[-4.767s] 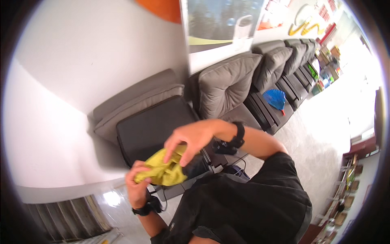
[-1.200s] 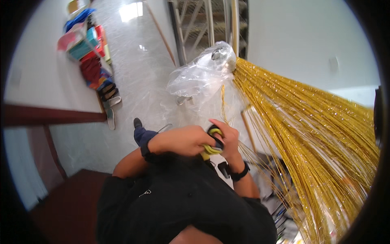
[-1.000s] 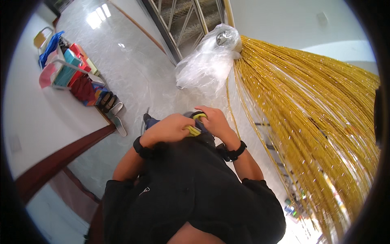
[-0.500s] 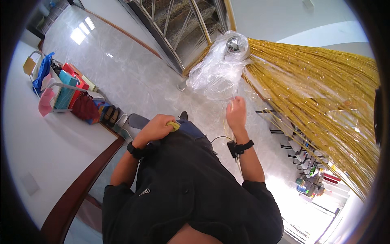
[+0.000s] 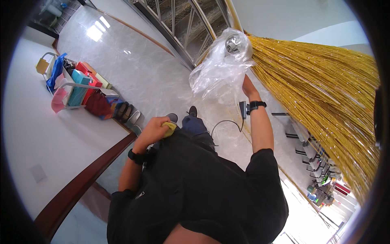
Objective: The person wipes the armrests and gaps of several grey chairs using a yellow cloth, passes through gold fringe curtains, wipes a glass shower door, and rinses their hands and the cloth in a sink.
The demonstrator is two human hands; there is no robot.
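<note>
My left hand (image 5: pixel 155 129) is closed round a crumpled yellow cloth (image 5: pixel 168 129), held close to my black clothing. Reaching forward, my right hand (image 5: pixel 248 86) sits at the lower right edge of a clear plastic sheet or bag (image 5: pixel 217 79). The plastic hides its fingers, so what they do does not show. That plastic hangs loosely around a post with a round shiny metal top (image 5: pixel 233 44). Just right of the post and my right hand, a curtain of gold glittering strings (image 5: pixel 308 69) sweeps out to the right.
Metal stair railing (image 5: pixel 189 28) and steps lie beyond the post. Against the left wall stands a rack (image 5: pixel 75 84) with bags and boxes, shoes (image 5: pixel 124 112) beside it. A dark red handrail (image 5: pixel 85 183) runs at lower left. Dark-legged furniture (image 5: pixel 308 152) lies behind the curtain.
My right hand has moved forward and slightly right, from below the plastic to partly behind its edge. My left hand still holds the yellow cloth. The view has shifted a little.
</note>
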